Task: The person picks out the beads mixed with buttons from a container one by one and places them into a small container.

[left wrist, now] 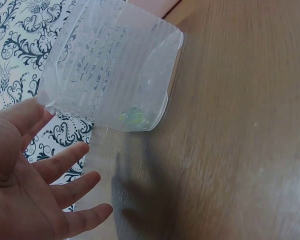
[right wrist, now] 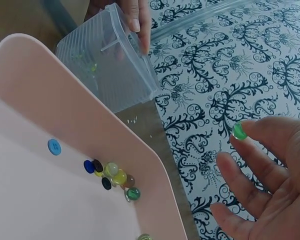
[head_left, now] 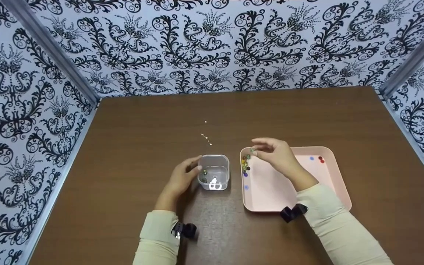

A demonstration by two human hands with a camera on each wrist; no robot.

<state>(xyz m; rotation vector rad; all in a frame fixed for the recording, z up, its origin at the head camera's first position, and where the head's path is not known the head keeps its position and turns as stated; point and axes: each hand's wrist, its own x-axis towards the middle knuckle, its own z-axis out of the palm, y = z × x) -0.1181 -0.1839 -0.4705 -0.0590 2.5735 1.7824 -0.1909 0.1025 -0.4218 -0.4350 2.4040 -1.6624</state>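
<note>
My left hand (head_left: 180,180) pinches the left rim of a clear plastic container (head_left: 225,180) between thumb and index finger; its other fingers spread loosely away from the wall. A few greenish marbles (left wrist: 134,118) lie at the bottom of the container. Over the far left corner of a pink tray (head_left: 271,193), my right hand (head_left: 280,158) pinches a green glass marble (right wrist: 239,131) between thumb and index fingertip, the other fingers loosely bent. Below it, along the tray's left side, sit a green marble (right wrist: 133,193), yellow marbles (right wrist: 119,177) and dark buttons (right wrist: 106,183).
A light blue button (right wrist: 54,147) lies near the tray's left wall. Red buttons (head_left: 321,159) and another blue button (head_left: 311,158) are at its far right. The brown table (head_left: 134,129) meets patterned walls (head_left: 212,44) behind and at the sides.
</note>
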